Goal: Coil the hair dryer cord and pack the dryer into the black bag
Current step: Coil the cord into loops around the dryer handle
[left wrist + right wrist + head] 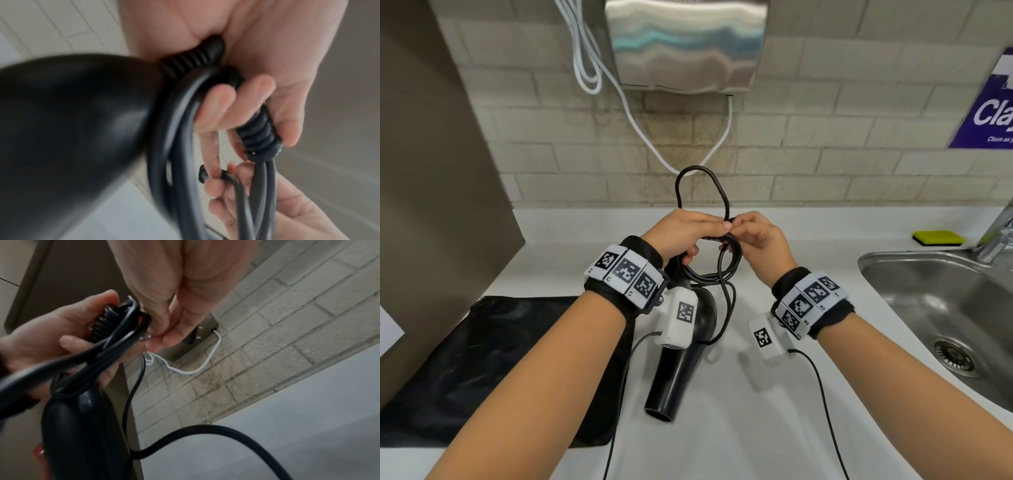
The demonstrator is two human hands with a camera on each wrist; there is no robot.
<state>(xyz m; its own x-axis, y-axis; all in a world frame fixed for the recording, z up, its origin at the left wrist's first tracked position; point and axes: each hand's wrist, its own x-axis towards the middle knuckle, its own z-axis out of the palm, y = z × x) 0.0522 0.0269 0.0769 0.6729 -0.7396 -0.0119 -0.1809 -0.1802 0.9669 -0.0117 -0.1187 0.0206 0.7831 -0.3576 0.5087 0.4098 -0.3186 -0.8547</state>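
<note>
The black hair dryer hangs over the white counter, nozzle toward me, its body filling the left wrist view. My left hand grips several coils of the black cord together with the ribbed strain relief. My right hand pinches the cord beside the left hand's fingers, and a free loop stands up above both hands. The black bag lies flat on the counter at the left, under my left forearm.
A steel sink with a tap sits at the right, a yellow sponge behind it. A steel hand dryer with white cables hangs on the tiled wall. A brown panel borders the left.
</note>
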